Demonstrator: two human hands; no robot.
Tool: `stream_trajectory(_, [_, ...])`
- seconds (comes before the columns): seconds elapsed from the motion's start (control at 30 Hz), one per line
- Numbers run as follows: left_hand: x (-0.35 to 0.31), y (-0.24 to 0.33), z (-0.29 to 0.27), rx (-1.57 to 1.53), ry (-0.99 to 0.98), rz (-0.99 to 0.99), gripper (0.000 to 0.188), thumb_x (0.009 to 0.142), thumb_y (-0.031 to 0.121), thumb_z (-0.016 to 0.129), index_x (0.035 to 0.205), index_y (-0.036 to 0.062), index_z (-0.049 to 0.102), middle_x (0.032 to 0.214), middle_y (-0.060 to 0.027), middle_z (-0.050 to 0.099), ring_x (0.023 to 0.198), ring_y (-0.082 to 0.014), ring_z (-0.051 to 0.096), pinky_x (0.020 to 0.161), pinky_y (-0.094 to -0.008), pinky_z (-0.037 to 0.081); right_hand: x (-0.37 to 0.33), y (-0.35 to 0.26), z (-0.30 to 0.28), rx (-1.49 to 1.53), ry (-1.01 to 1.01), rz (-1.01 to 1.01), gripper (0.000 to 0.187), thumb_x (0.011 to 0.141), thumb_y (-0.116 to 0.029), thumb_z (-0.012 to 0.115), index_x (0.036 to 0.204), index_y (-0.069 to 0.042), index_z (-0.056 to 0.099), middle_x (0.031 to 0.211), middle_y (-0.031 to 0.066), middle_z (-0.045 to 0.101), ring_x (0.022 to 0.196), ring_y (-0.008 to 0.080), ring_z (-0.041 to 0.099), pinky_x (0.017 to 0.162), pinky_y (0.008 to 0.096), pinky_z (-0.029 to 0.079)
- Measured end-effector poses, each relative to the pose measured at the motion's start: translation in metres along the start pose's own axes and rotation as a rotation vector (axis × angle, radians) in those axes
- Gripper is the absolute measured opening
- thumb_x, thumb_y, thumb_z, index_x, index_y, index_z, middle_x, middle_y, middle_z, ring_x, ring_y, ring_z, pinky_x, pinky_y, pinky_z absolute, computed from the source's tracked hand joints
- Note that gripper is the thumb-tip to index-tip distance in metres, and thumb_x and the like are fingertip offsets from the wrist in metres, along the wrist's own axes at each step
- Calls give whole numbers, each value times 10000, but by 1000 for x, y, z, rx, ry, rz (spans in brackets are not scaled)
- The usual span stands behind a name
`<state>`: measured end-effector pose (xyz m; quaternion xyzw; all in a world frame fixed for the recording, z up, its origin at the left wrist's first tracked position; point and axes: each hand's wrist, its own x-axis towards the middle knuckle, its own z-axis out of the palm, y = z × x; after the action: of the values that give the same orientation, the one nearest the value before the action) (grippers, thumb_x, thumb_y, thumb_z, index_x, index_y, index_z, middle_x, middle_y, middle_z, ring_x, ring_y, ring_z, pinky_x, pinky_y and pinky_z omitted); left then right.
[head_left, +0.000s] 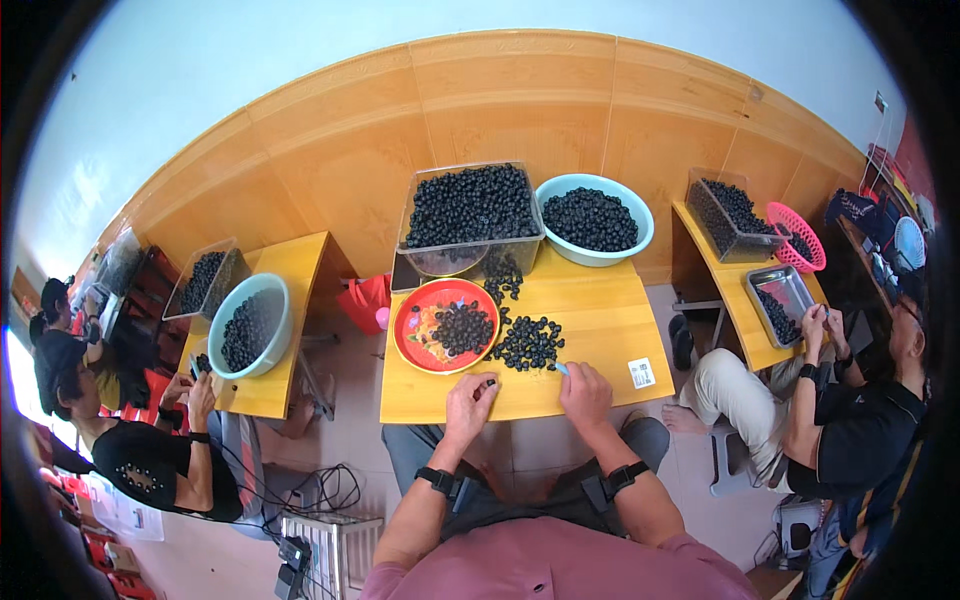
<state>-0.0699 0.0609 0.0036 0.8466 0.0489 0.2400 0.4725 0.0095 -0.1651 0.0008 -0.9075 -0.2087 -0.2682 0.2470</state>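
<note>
My left hand (469, 405) is closed in a pinch on a small round black piece (490, 383) at the table's near edge. To its right, my right hand (585, 393) grips a small light-blue tool (562, 369); its working end is too small to make out. Just beyond both hands lies a loose pile of black pieces (528, 343) on the yellow table (610, 325). A red round tray (410, 312) with a floral pattern stands left of the pile, with more black pieces in it. Whether these are nuts, seeds or fruit I cannot tell.
A clear plastic bin (470, 246) and a pale-blue basin (592, 257), both full of black pieces, stand at the back. A white label (641, 373) sticks to the table at right. Co-workers sit at the left table (300, 330) and right table (715, 280) with similar containers.
</note>
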Motion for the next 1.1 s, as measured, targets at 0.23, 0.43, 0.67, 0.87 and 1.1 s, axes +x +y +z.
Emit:
stream_trajectory(0.23, [3, -2, 9, 39, -31, 48, 155, 906, 107, 758, 1046, 43, 772, 854, -145, 675, 720, -268, 648, 678, -384, 523, -6, 8, 2, 8, 21, 3, 115, 877, -122, 704, 979, -70, 692, 816, 113, 620, 761, 328, 658, 665, 464, 526])
stream_trajectory(0.43, [16, 7, 27, 5, -49, -59, 163, 920, 111, 759, 1065, 38, 775, 834, -103, 676, 719, -204, 632, 681, -346, 518, -1, 7, 6, 34, 28, -27, 116, 892, -130, 697, 995, -77, 699, 825, 107, 619, 743, 323, 654, 656, 454, 527])
stream_trajectory(0.67, [22, 19, 66, -169, -51, -152, 209, 927, 61, 775, 1127, 8, 752, 871, -44, 699, 753, -93, 618, 701, -263, 524, 3, 7, 4, 45, 20, -5, 109, 900, -151, 695, 982, -80, 692, 815, 105, 606, 736, 325, 650, 653, 459, 522])
stream_trajectory(0.87, [17, 16, 60, -224, -8, -46, 174, 912, -2, 768, 1084, -6, 743, 919, -46, 697, 769, -102, 621, 716, -260, 527, 6, 5, 0, 81, 12, 13, 100, 897, -149, 698, 976, -89, 689, 808, 104, 601, 742, 326, 648, 660, 464, 517])
stream_trajectory(1.1, [17, 15, 57, -147, -12, 10, 192, 865, -42, 778, 1046, 19, 764, 914, -72, 691, 733, -138, 635, 674, -276, 525, 6, 1, -4, 85, -12, -41, 101, 896, -155, 704, 976, -93, 700, 793, 95, 606, 730, 319, 641, 650, 463, 512])
